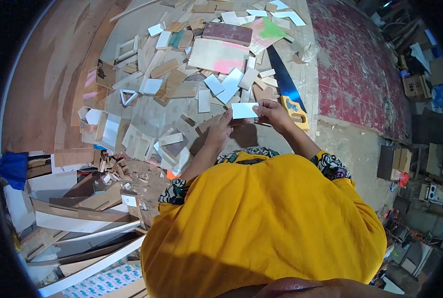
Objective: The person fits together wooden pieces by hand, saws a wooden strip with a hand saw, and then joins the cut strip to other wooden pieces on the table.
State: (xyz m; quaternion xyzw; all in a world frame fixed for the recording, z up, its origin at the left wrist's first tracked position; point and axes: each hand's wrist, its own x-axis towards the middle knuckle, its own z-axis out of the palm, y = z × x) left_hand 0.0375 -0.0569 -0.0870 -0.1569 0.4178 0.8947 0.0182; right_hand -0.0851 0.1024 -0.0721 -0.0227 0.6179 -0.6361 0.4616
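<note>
Between my two hands is a small white rectangular board piece point(244, 111), held level over the near edge of the worktable. My left hand point(221, 130) grips its left end, fingers closed. At the right end, my right hand point(275, 115) pinches the piece with the thumb on top. A handsaw point(287, 82) with a dark blade and yellow handle lies just beyond my right hand. Past the held piece, white offcuts point(231, 85) and bare wood scraps point(173, 83) lie jumbled on the table.
A pink-stained board point(219, 55) and a dark brown block point(227, 33) lie farther back. Small wooden frames point(128, 97) sit at left. Stacked planks point(82, 218) fill the lower left floor. Red tiled floor point(355, 74) and cardboard boxes point(416, 88) are at right.
</note>
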